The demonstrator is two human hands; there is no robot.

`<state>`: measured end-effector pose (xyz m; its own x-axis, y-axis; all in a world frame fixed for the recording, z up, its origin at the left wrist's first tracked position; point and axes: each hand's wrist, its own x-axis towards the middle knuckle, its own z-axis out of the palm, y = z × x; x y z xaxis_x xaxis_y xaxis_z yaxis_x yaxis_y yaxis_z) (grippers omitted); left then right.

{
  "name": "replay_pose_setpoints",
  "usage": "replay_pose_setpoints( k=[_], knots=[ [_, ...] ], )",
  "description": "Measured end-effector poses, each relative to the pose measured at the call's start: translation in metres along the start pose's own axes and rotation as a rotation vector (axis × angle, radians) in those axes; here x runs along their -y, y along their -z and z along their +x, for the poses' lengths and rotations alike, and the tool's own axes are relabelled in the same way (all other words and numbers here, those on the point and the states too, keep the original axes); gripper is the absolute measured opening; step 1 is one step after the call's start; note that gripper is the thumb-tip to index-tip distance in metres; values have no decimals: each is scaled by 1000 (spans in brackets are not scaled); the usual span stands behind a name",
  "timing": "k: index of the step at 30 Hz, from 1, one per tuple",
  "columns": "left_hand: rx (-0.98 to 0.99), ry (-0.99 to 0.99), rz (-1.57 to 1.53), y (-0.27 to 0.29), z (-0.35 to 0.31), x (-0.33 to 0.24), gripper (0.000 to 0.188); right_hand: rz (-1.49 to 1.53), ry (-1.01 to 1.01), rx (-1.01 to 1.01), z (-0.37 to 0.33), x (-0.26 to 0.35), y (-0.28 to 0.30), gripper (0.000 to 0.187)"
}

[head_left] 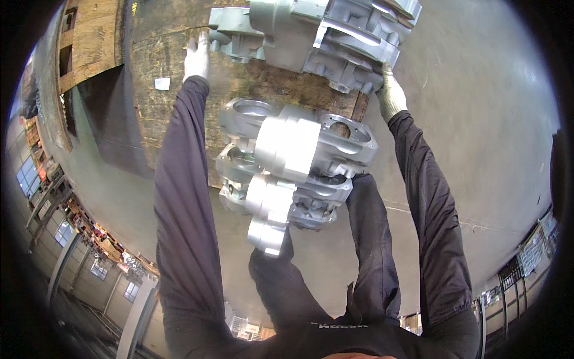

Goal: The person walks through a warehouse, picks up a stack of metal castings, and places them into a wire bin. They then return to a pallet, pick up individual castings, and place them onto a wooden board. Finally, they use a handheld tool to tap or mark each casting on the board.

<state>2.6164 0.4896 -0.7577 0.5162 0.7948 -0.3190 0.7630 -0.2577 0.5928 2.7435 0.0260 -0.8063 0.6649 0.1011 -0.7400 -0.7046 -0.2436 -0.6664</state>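
A large silver-grey metal casting [287,39] spans the top of the view, its upper part cut off by the edge. My left hand [197,58], in a white glove, is at its left end with the fingers against the side. At the right end, my gloved right hand [391,96] grips the lower corner, the fingertips partly hidden behind the metal. Whether the casting rests on something or is held up, I cannot tell. Closer to me sits a similar casting [287,146] with round flanged openings and a smooth middle, above more castings [272,197] of the same kind.
Worn wooden boards [161,113] lie under and beside the castings. A wooden pallet [92,45] stands at the far left. A small white paper [162,84] lies on the boards. Grey floor [478,149] stretches to the right, and my legs [373,239] are close to the near castings.
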Motion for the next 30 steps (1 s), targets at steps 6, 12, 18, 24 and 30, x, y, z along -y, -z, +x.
replay_pose_setpoints(
  k=[6, 12, 18, 24, 30],
  knots=[
    [266, -9, -232, -20, 23, -3, 58, -224, 29, 56, -1, -2, 13, 98],
    [269, 71, 74, -14, -6, 37, 75, -293, -13, 23, -30, -23, 29, 96],
    [211, 65, 116, -16, -64, 52, 68, -298, -13, -13, -69, -59, 50, 87],
    [300, 18, 65, -13, -85, 75, 60, -111, -72, 2, -65, -71, 57, 82],
    [304, 276, -56, -9, -69, 52, 57, -376, -173, -20, -50, -38, 77, 80]
  ],
)
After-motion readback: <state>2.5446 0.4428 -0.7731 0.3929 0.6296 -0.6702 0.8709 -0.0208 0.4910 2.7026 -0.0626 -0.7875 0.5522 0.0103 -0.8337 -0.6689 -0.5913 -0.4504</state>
